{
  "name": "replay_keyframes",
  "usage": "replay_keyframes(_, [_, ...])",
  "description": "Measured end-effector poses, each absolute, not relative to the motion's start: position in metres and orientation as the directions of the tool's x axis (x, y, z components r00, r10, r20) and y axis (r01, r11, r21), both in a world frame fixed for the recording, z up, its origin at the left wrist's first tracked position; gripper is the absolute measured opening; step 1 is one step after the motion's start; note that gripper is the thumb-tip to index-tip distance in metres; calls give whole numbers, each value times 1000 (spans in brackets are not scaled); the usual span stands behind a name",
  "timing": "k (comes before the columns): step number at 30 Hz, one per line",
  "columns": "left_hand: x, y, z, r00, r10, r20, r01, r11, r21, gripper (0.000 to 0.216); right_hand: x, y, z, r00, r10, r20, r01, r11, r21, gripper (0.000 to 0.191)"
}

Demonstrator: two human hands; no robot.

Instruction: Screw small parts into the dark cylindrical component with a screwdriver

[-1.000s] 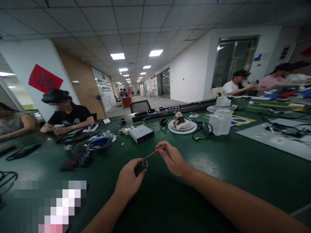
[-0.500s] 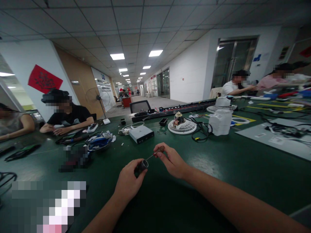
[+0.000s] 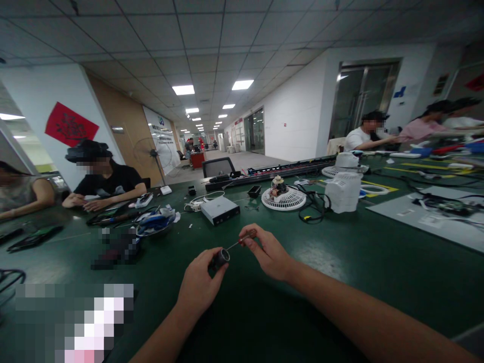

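Between thumb and fingers, my left hand (image 3: 202, 280) grips a small dark cylindrical part (image 3: 222, 257) with a pale rim, its end facing up and to the right. A screwdriver (image 3: 247, 235) with a reddish-brown handle is pinched in my right hand (image 3: 266, 252). Its thin shaft points down and left, and the tip meets the rim of the cylinder; whether it sits inside cannot be made out. Both hands are held above the green table (image 3: 242, 322). Beyond them lies a silver box-shaped drive (image 3: 220, 207) with a dark front.
A white fan grille (image 3: 283, 200) with a motor stands beyond my right hand, beside a black cable (image 3: 315, 216) and a white housing (image 3: 343, 191). A blue-and-white bundle (image 3: 157, 220) lies left. Co-workers sit at the table's far left and right.
Almost nothing differs. The view has shifted very slightly, and both hands keep their hold on the cylinder and the screwdriver.
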State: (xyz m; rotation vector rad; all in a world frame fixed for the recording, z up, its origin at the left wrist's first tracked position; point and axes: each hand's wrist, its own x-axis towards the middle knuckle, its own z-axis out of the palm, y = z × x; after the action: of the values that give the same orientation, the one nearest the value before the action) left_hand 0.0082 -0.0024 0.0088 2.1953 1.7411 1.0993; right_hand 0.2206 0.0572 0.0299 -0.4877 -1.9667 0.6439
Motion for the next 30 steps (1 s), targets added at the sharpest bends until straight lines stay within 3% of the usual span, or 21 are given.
replay_keyframes(30, [8,-2,8,88,890,447,799,-331,502,30,222,59,33,-448,596,666,46,760,-649,13])
